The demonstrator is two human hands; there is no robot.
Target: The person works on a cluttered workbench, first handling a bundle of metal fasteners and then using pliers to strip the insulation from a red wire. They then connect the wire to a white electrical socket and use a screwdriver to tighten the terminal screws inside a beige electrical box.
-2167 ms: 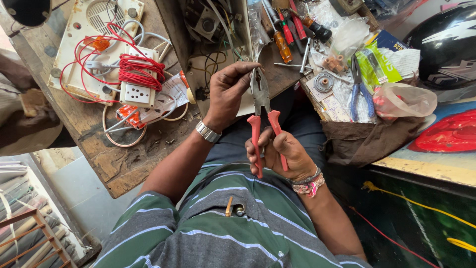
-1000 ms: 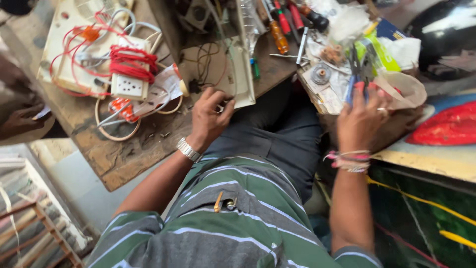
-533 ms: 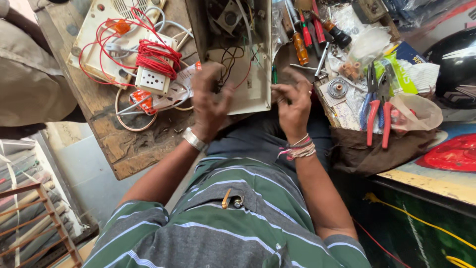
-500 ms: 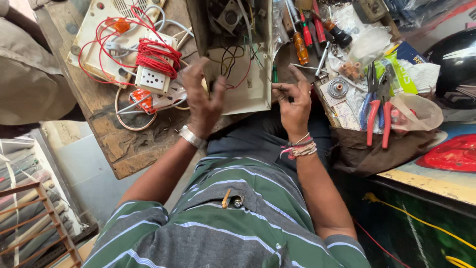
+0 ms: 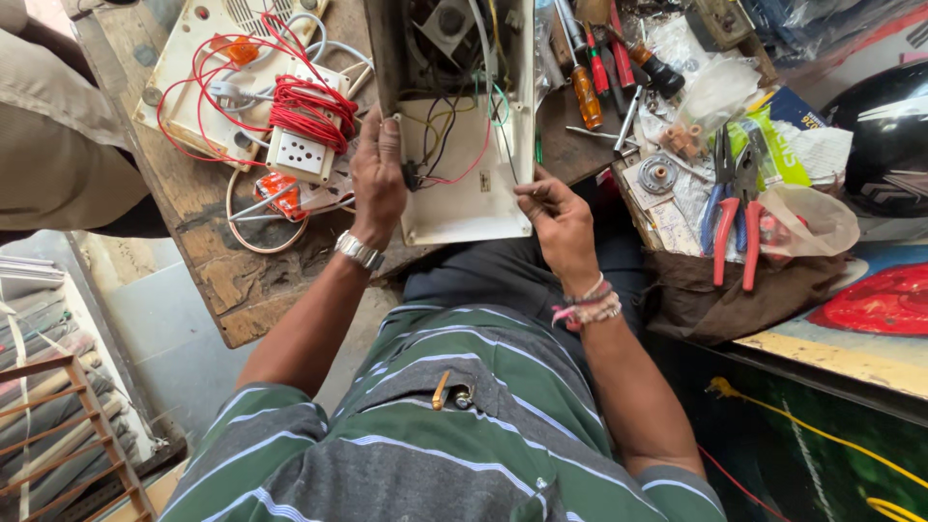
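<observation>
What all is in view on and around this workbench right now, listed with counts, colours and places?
open white plastic switch box with wires inside: one, white, bench edge between both hands
white board with red wire coil and socket: one, white and red, bench left
red-handled pliers: one, red, right pile
orange-handled screwdriver: one, orange, right of the box
clear plastic cup: one, translucent, far right
worn wooden bench: one, brown, centre
another person's beige sleeve: one, beige, far left
left hand: one, metal wristwatch, gripping the box's left edge
right hand: one, thread bracelets, fingers at the box's lower right corner
</observation>
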